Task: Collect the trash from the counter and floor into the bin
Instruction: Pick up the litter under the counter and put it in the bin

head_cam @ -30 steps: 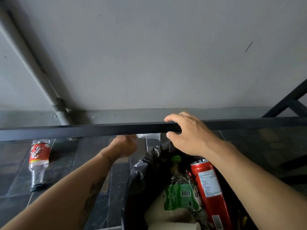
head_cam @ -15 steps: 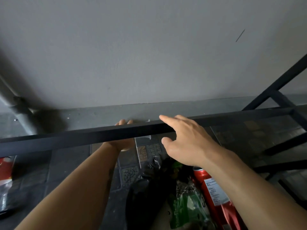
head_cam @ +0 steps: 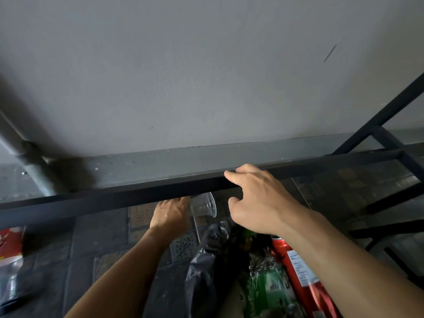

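Note:
My left hand [head_cam: 171, 212] reaches low under the black bar [head_cam: 114, 198] and holds a clear plastic cup [head_cam: 204, 205], tilted with its mouth towards me; the bar hides the fingertips. My right hand [head_cam: 259, 203] is hooked over the same bar, fingers on top and thumb below. Just below the hands stands the bin with a black liner [head_cam: 206, 260]. Inside it lie a red can [head_cam: 296, 267] and a green wrapper [head_cam: 268, 288].
A bottle with a red label [head_cam: 10, 249] lies on the dark tiled floor at the far left edge. A grey pipe [head_cam: 29, 166] runs down the wall at the left. Black frame bars [head_cam: 390, 157] cross the right side.
My left hand went past the bar to the cup on the floor and has drawn back with the cup, now tilted. The view shifted right, and the bottle slid to the left edge.

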Available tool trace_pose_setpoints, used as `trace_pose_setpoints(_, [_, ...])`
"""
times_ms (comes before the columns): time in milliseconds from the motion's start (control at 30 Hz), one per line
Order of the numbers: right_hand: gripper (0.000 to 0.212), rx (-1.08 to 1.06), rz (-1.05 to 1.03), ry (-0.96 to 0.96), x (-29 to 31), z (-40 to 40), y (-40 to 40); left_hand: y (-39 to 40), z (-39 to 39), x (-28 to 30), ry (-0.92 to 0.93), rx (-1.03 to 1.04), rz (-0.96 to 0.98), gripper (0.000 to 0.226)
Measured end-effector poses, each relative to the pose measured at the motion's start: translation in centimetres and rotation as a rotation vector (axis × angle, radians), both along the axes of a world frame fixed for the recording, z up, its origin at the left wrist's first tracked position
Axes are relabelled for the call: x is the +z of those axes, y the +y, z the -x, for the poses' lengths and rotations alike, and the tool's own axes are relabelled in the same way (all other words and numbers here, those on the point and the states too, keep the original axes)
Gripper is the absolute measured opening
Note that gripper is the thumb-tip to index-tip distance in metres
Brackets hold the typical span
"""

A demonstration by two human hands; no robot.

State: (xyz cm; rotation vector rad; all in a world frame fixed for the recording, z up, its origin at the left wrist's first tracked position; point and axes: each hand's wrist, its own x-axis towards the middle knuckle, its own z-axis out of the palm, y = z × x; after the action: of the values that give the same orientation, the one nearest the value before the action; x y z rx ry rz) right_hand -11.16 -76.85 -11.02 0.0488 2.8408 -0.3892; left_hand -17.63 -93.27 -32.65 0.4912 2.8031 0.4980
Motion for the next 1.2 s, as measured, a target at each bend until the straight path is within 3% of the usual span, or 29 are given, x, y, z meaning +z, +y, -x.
trace_pose_setpoints(167, [0.062, 0.011, -0.05, -0.018, 0.3, 0.1, -0.1, -3.4, -4.5, 3.6, -0.148, 0.205, -0.322, 0.02])
trace_pose_setpoints(300, [0.062, 0.016, -0.05, -0.025, 0.5, -0.1, -0.1, -7.0, -8.7, 7.7, -0.277, 0.203, -0.592, 0.02])
trace_pose_setpoints(400, [0.063, 0.004, 0.018, -0.015, 0.4, -0.3, 0.6, -9.2, -11.3, 11.0, -0.388, 0.196, -0.803, 0.04])
trace_pose_setpoints(533, [0.055, -0.037, 0.259, 0.012, 0.4, -0.9, 2.2, -9.7, -13.3, 16.8, -0.39, 0.158, -0.968, 0.042])
trace_pose_setpoints(667, [0.042, -0.166, 0.578, 0.087, 1.1, -1.4, 3.8, -7.3, -13.6, 22.8, -0.332, 0.015, -1.001, 0.056])
trace_pose_setpoints(733, [0.033, -0.23, 0.695, 0.085, 2.0, -1.3, 5.0, -5.4, -13.5, 24.7, -0.287, -0.078, -0.921, 0.054])
trace_pose_setpoints(867, [0.021, -0.314, 0.878, -0.012, 4.4, -2.2, 8.0, -2.1, -13.2, 25.4, -0.012, -0.282, -0.29, 0.065])
trace_pose_setpoints(933, [0.021, -0.285, 0.861, -0.082, 5.4, -3.6, 9.3, -0.6, -13.7, 24.5, 0.048, -0.319, -0.119, 0.076])
trace_pose_setpoints(1100, [0.019, -0.096, 0.691, -0.183, 5.3, -7.7, 10.1, 1.6, -15.6, 22.4, 0.074, -0.489, -0.007, 0.077])
trace_pose_setpoints(1200, [0.022, -0.049, 0.605, -0.102, 4.6, -8.3, 9.7, 1.1, -15.8, 22.3, 0.111, -0.491, -0.113, 0.067])
